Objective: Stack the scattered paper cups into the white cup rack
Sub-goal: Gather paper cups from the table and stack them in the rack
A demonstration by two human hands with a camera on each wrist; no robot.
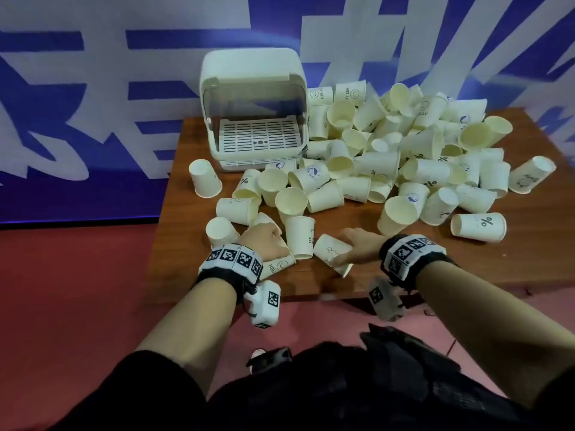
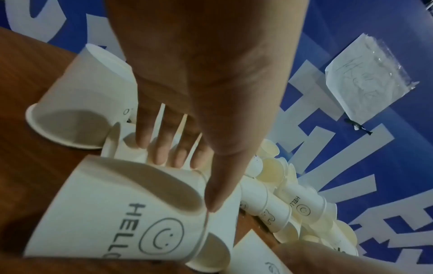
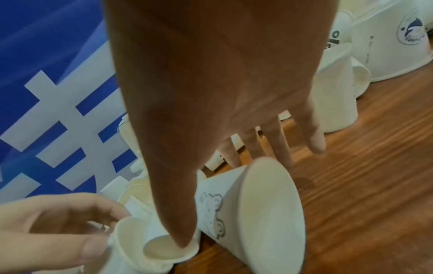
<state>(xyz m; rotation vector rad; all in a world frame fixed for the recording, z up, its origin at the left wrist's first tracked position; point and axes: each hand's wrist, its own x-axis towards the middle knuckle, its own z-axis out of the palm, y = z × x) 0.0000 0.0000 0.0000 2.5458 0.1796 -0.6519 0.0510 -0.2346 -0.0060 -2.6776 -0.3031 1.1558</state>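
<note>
At the near edge of the wooden worktop (image 1: pixel 529 262), both hands work among fallen paper cups. Left hand (image 1: pixel 267 241): in the head view it sits over a cup printed "HELLO" with a smiley (image 2: pixel 131 220), which lies on its side; the left wrist view shows the fingers (image 2: pixel 159 152) extended and slightly spread, tips against small cups behind it, thumb laid along the rim of the HELLO cup. Whether the hand actually grasps that cup cannot be told; the fingers look released rather than clenched. Right hand (image 1: pixel 357 247): thumb and fingers wrapped around a tipped cup with a bear drawing (image 3: pixel 253 209), mouth toward the camera in the right wrist view, thumb down its left side, remaining fingers (image 3: pixel 314 137) reaching past its far side. This cup lies on the worktop just right of 1 upright inverted cup (image 1: pixel 300 236) standing between the 2 hands. White cup rack (image 1: pixel 253 110): at the far left of the worktop, lid raised, slotted tray (image 1: pixel 259 133) exposed, no cups seen inside. Scattered cups (image 1: pixel 413 144): a large heap to the right of the rack and in front of it, most on their sides, some printed with "%", a dolphin logo or "HELLO". 1 inverted cup (image 1: pixel 203 178) stands apart near the left edge. Background: blue and white banner (image 1: pixel 77 104); red floor (image 1: pixel 77 290) below.
</note>
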